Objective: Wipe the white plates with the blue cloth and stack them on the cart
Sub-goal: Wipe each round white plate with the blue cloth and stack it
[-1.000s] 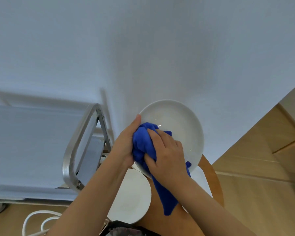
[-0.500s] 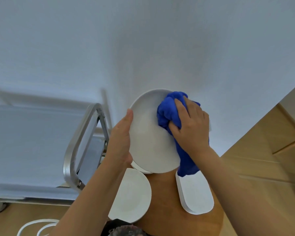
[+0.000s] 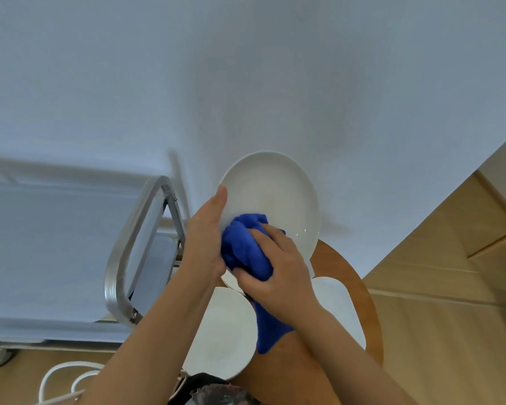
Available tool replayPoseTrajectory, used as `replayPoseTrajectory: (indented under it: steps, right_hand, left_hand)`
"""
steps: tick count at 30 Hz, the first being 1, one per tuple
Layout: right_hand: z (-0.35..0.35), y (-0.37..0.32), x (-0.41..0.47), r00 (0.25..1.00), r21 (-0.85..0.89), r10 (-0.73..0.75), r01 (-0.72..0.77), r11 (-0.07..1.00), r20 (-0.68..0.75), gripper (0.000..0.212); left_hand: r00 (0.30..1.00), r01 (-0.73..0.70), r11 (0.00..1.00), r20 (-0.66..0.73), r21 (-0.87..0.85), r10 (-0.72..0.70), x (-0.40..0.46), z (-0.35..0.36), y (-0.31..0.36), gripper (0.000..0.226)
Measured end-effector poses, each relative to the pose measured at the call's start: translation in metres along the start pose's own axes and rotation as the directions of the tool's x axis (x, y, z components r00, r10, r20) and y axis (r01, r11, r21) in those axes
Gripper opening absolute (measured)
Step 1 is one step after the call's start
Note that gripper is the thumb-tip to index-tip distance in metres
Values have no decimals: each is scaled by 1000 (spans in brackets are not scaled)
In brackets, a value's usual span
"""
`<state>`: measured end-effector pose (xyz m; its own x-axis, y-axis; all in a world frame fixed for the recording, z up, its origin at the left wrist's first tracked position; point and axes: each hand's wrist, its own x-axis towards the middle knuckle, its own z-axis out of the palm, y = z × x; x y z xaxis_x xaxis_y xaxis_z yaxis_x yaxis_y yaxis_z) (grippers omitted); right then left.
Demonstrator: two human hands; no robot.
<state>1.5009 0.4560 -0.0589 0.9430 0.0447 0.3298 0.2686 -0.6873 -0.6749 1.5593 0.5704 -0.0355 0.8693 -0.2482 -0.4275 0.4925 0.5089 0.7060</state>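
Blue cloth [image 3: 246, 249] now lower on tilted plate [image 3: 278, 194], right hand [image 3: 278, 276] clutching it; left hand [image 3: 205, 238] gripping rim.

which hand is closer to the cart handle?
Left. The left hand grips the held plate at its edge just right of the cart handle; the right hand, holding the blue cloth, is farther right.

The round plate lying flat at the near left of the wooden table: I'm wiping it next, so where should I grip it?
Pinch the round plate's left rim from the cart side; it overhangs the wooden table there.
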Motion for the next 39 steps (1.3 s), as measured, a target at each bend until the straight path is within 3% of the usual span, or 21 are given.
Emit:
replayPoseTrajectory:
  steps: [3,8,12,19,23,26,27,29,31,32,34,36,37,39]
  right_hand:
    - [-13,14,-4,989,-124,-121,130,984,82,63]
    - [-29,49,-17,966,-445,-232,259,857,115,60]
    - [-36,65,-18,980,-588,-189,191,786,66,71]
    - [-1,23,-14,988,-370,-69,12,929,-141,91]
    - [0,12,-12,979,-304,-35,-28,952,-199,71]
    - [-17,8,-11,974,-9,107,-111,994,-202,53]
    - [-25,8,-8,962,153,215,-189,970,-171,53]
    - [-41,11,-3,915,489,398,-316,813,-71,53]
    - [-53,15,1,884,730,466,-333,597,22,57]
    - [-57,16,2,887,808,458,-315,498,63,60]
    - [-61,19,0,914,910,378,-275,311,147,63]
    - [-60,23,-3,927,939,303,-286,189,221,53]
    - [-59,26,-4,926,939,282,-303,161,250,50]
    - [-55,34,-7,919,927,260,-343,154,296,50]
  left_hand:
    - [999,-36,999,-11,-3,35,4,-1,4,60]
    - [992,-124,983,36,137,120,8,-3,12,74]
    - [992,-121,982,45,147,116,8,4,12,79]
    - [987,-59,997,-145,44,65,8,35,-11,64]
    - [988,-20,997,-152,68,30,8,38,-9,57]
    - [994,-102,961,-18,256,111,6,35,-2,56]
    - [990,-140,928,34,345,137,4,35,3,62]
    - [978,-193,855,29,482,205,5,31,13,78]
    - [929,-185,812,-170,554,327,20,16,14,78]
    - [903,-123,832,-286,541,320,28,5,12,75]
    - [930,68,947,-363,314,54,35,-14,5,78]
    - [963,218,966,-194,139,-189,38,-23,-4,89]
    - [968,228,966,-132,122,-212,38,-25,-6,89]
    - [971,194,974,-167,116,-173,38,-25,-6,77]
